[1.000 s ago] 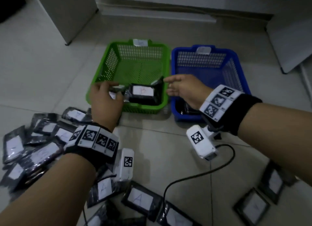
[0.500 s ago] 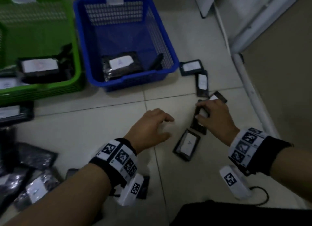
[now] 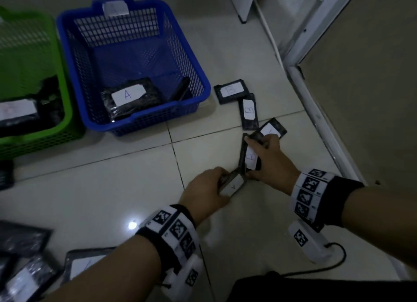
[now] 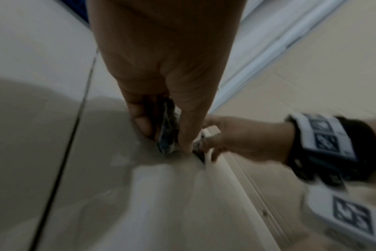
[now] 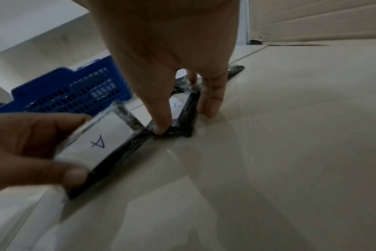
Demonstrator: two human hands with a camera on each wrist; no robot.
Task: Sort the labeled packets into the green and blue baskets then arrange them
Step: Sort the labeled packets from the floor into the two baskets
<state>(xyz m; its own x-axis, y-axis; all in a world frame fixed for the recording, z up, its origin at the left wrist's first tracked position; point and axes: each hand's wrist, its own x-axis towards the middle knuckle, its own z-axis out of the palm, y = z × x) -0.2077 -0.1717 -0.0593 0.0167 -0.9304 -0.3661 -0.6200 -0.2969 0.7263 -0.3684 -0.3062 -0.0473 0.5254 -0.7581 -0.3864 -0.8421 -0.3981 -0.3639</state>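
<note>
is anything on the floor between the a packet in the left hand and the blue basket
Nothing visible. The A packet in the left hand has only bare tile between it and the blue basket; the B packets lie off to the basket's right.

One high view from the head, two low views from the wrists, all meeting at the same patch of floor.

The head camera looks steeply down on the tiled floor [image 3: 112, 188], taking in both forearms and the blue basket [image 3: 194, 98] ahead on the left. The left wrist camera sits close above the tiles and looks along the left hand [image 4: 161, 68] toward the right hand [image 4: 247, 139]. The right wrist camera, equally low, looks along its own hand toward the blue basket, with the left hand near its lens.
</note>
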